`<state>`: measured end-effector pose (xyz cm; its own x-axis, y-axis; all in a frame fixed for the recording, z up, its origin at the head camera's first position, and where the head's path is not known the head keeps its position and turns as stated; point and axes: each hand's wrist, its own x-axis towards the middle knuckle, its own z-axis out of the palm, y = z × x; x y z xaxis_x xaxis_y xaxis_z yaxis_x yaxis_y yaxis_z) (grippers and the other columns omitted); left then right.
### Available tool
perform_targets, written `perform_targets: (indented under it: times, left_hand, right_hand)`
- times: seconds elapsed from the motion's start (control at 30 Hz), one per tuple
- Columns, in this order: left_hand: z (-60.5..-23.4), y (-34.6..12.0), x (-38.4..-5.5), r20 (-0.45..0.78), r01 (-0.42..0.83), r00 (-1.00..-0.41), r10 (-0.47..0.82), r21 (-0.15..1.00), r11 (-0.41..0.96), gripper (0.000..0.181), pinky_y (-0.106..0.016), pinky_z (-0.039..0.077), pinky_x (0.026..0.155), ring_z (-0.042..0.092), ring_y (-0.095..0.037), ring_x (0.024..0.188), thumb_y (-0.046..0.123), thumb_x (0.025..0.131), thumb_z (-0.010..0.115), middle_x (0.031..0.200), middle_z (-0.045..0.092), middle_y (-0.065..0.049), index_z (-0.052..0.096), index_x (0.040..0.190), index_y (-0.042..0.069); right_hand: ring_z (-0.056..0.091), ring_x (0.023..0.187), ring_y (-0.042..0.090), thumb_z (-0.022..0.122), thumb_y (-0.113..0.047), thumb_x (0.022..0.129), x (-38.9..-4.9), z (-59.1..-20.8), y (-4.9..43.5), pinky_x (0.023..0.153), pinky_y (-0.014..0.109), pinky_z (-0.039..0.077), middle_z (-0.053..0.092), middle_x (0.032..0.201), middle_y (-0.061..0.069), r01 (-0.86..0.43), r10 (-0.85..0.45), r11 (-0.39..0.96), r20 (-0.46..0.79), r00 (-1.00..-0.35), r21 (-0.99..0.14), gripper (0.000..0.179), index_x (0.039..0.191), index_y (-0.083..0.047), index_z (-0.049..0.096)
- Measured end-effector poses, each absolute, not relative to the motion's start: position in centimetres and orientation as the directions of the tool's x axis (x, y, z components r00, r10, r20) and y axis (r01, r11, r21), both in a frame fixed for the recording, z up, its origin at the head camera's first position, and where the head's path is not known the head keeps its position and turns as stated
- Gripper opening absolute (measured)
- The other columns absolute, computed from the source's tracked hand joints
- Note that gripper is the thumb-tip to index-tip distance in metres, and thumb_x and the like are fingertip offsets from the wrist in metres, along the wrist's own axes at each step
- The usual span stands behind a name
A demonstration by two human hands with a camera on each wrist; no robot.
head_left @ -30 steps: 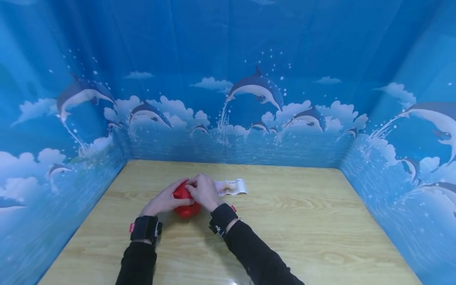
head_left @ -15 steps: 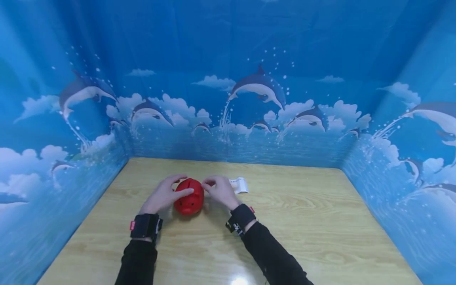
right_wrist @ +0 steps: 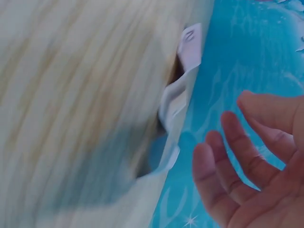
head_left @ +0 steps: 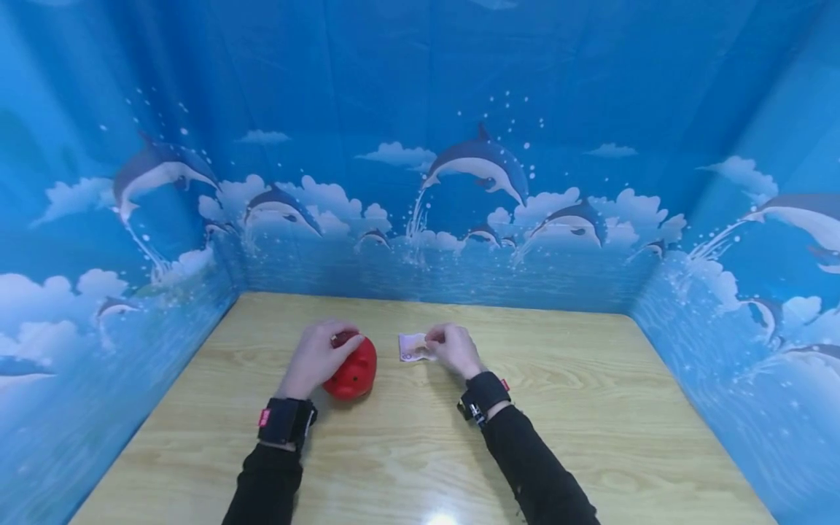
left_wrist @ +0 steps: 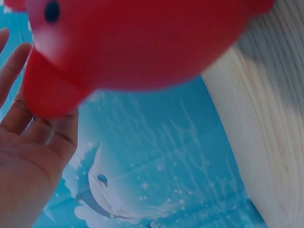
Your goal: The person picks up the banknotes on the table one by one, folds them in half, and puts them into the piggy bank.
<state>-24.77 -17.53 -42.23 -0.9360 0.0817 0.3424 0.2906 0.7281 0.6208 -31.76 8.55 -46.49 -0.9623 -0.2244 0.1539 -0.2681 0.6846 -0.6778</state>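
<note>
A red piggy bank (head_left: 357,372) stands on the table with its snout facing me. My left hand (head_left: 321,354) holds it from the left and above, thumb over the top. In the left wrist view the fingers (left_wrist: 40,128) curl behind a red ear beside the dark eye. The slot on top is hidden by the hand. To the right, a creased, pale pinkish banknote (head_left: 412,347) lies on the table. My right hand (head_left: 454,350) hovers over its right part. In the right wrist view the fingers (right_wrist: 237,156) are loosely bent and apart from the wavy note (right_wrist: 191,47).
The wooden table (head_left: 558,408) reaches back to a blue curtain (head_left: 367,109) printed with dolphins and clouds. The curtain also walls both sides. Black bands with small devices sit on both wrists.
My right hand has left the piggy bank and moved right, over the banknote. My left hand has shifted further over the bank's top, which has turned slightly.
</note>
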Motion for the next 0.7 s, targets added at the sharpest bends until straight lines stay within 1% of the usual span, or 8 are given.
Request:
perform_targets:
  times: [0.13, 0.27, 0.4, 0.5, 0.6, 0.7]
  left_hand:
    - [-42.5, -16.4, -24.8, 0.378, 0.325, -0.92, 0.106, 0.581, 0.746, 0.022, -0.048, 0.054, 0.089, 0.064, -0.026, 0.103, 0.023, 0.09, 0.071, 0.107, 0.072, -0.007, 0.073, 0.109, 0.011]
    - [-42.5, -15.2, -24.8, 0.386, 0.339, -0.913, 0.128, 0.547, 0.765, 0.021, -0.046, 0.054, 0.089, 0.064, -0.024, 0.102, 0.024, 0.089, 0.071, 0.105, 0.072, -0.005, 0.074, 0.107, 0.013]
    - [-42.7, -14.1, -24.9, 0.403, 0.369, -0.9, 0.165, 0.504, 0.781, 0.019, -0.045, 0.053, 0.091, 0.065, -0.024, 0.104, 0.024, 0.089, 0.072, 0.104, 0.073, -0.004, 0.075, 0.105, 0.014]
    - [-42.9, -13.4, -24.9, 0.425, 0.416, -0.88, 0.21, 0.48, 0.773, 0.016, -0.044, 0.052, 0.093, 0.065, -0.024, 0.104, 0.022, 0.089, 0.072, 0.102, 0.073, -0.004, 0.076, 0.102, 0.013]
    - [-43.2, -12.6, -24.7, 0.449, 0.463, -0.858, 0.251, 0.459, 0.758, 0.014, -0.041, 0.053, 0.092, 0.066, -0.023, 0.103, 0.02, 0.088, 0.073, 0.1, 0.074, -0.004, 0.076, 0.099, 0.012]
    - [-43.5, -11.9, -24.7, 0.464, 0.504, -0.837, 0.291, 0.442, 0.742, 0.016, -0.039, 0.054, 0.09, 0.066, -0.021, 0.1, 0.023, 0.088, 0.074, 0.098, 0.074, -0.002, 0.077, 0.1, 0.012]
  right_hand:
    - [0.064, 0.108, 0.034, 0.074, -0.009, 0.084, -32.0, -46.8, 9.1, 0.095, 0.048, 0.05, 0.071, 0.112, 0.016, -0.277, -0.244, 0.713, 0.142, -0.959, -0.644, 0.022, 0.104, -0.001, 0.073]
    - [0.06, 0.111, 0.04, 0.078, -0.009, 0.079, -32.2, -47.1, 9.3, 0.099, 0.052, 0.047, 0.068, 0.114, 0.022, -0.321, -0.288, 0.734, 0.154, -0.945, -0.598, 0.035, 0.11, 0.004, 0.069]
    - [0.053, 0.117, 0.043, 0.079, -0.008, 0.075, -32.4, -47.2, 9.6, 0.101, 0.055, 0.044, 0.06, 0.124, 0.025, -0.332, -0.313, 0.765, 0.132, -0.941, -0.552, 0.051, 0.122, 0.004, 0.063]
    - [0.048, 0.124, 0.045, 0.081, -0.008, 0.073, -32.6, -47.2, 9.7, 0.105, 0.056, 0.041, 0.053, 0.134, 0.025, -0.326, -0.327, 0.784, 0.094, -0.94, -0.529, 0.064, 0.131, 0.003, 0.057]
    - [0.042, 0.133, 0.045, 0.082, -0.01, 0.074, -32.9, -47.3, 9.8, 0.111, 0.057, 0.035, 0.049, 0.142, 0.025, -0.326, -0.345, 0.796, 0.061, -0.937, -0.51, 0.072, 0.138, 0.002, 0.051]
    - [0.035, 0.139, 0.044, 0.08, -0.016, 0.079, -33.4, -47.4, 9.7, 0.114, 0.059, 0.029, 0.044, 0.148, 0.025, -0.326, -0.366, 0.81, 0.016, -0.931, -0.487, 0.076, 0.144, 0.001, 0.044]
